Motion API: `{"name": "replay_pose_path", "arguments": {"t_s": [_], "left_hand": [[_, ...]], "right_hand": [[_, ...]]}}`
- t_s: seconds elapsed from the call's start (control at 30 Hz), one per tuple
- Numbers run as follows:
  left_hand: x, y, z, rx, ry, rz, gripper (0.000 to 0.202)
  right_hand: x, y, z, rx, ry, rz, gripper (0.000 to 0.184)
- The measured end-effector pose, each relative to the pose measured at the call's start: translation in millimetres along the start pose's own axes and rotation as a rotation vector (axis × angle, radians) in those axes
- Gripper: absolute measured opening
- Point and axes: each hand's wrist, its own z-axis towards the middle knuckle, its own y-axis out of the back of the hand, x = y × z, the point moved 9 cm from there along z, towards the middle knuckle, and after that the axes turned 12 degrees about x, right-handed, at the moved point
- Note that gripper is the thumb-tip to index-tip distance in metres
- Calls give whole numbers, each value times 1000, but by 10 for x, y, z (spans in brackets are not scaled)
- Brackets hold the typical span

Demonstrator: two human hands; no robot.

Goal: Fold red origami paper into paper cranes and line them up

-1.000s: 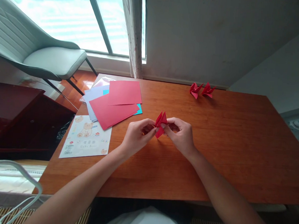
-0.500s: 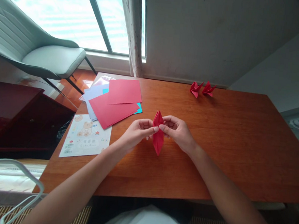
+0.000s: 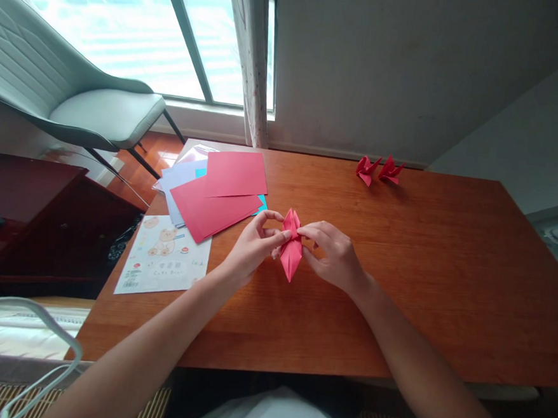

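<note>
Paper [image 3: 291, 259], red and folded into a long pointed shape, is between your two hands over the wooden table [image 3: 446, 278]. Your left hand [image 3: 256, 238] pinches its left edge, thumb in front. Your right hand [image 3: 331, 251] has a fingertip at the middle of the right edge, its thumb lower down; you cannot tell from this view whether it grips. Half a second ago both your thumbs lay across the front; since then your right thumb has dropped lower, and a crosswise fold now shows at the middle. The two red folded figures [image 3: 378, 170] at the far edge and the red sheets [image 3: 216, 211] on your left have stayed put. On the printed sheet [image 3: 163, 256] beside your left forearm you can read "Cute Bear" under a drawn bear; the characters above it are too small to read, and a barcode [image 3: 130, 284] sits in the lower left corner.
</note>
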Motion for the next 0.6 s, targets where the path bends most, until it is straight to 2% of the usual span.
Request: {"name": "replay_pose_path", "arguments": {"t_s": [0.13,0.23,0.37,0.43,0.5,0.6], "left_hand": [[-7,-23,-1,12,17,9,36],[-11,-33,-7,12,31,-2,37],[-19,-27,-8,3,19,-23,40],[-28,-40,1,18,6,-7,34],[-49,-65,9,43,-9,41,26],[-125,-90,2,49,-60,161,37]], "right_hand": [[15,64,-16,-60,12,-109,26],[48,78,-13,-55,21,-157,28],[101,61,5,-28,78,-108,26],[87,59,8,-37,74,-46,22],[25,66,7,-63,16,39,16],[-144,62,-17,-110,-166,226,8]]}}
